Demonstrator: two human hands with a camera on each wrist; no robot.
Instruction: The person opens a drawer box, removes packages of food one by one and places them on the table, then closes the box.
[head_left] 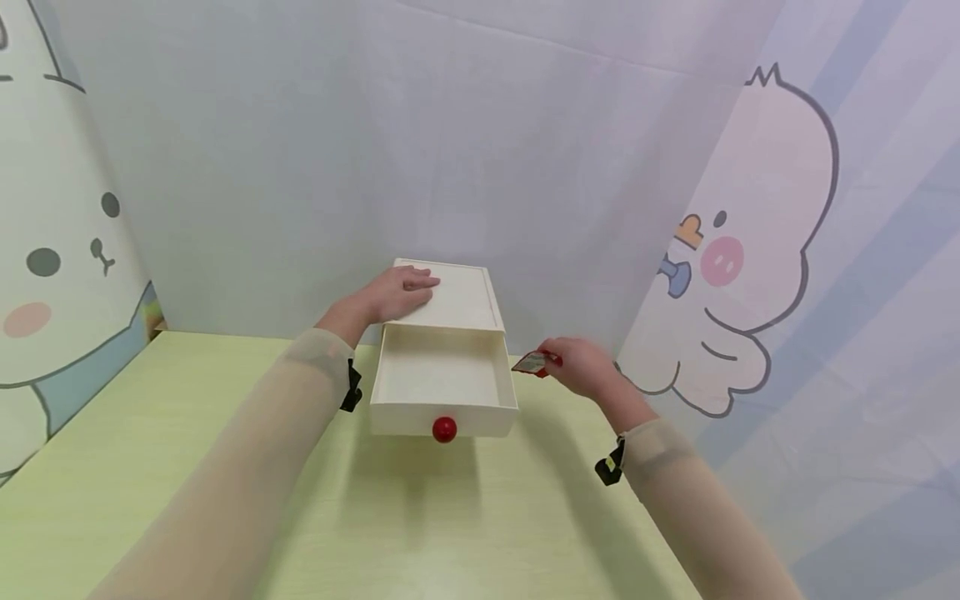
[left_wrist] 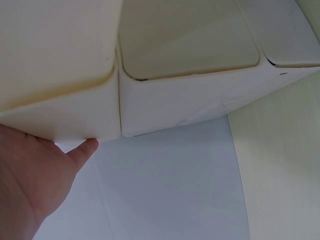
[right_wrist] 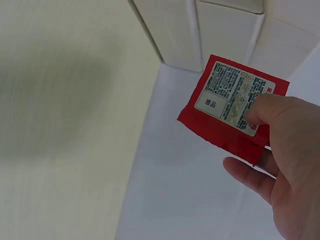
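A white drawer box (head_left: pixel 461 292) stands against the back curtain, its top drawer (head_left: pixel 442 367) pulled out toward me. The drawer has a red round knob (head_left: pixel 445 429) on its front, and its inside shows bare. My left hand (head_left: pixel 393 293) rests on top of the box with fingers spread; in the left wrist view its thumb lies along the box's edge. To the right of the drawer, my right hand (head_left: pixel 577 365) pinches a small red packet (right_wrist: pixel 232 100) between thumb and fingers. A pale printed label covers the packet's side seen in the right wrist view.
The box stands on a pale yellow-green table (head_left: pixel 420 533). Behind it hangs a light curtain (head_left: pixel 300 167) with cartoon animals at left and right. Black wrist straps show on both sleeves.
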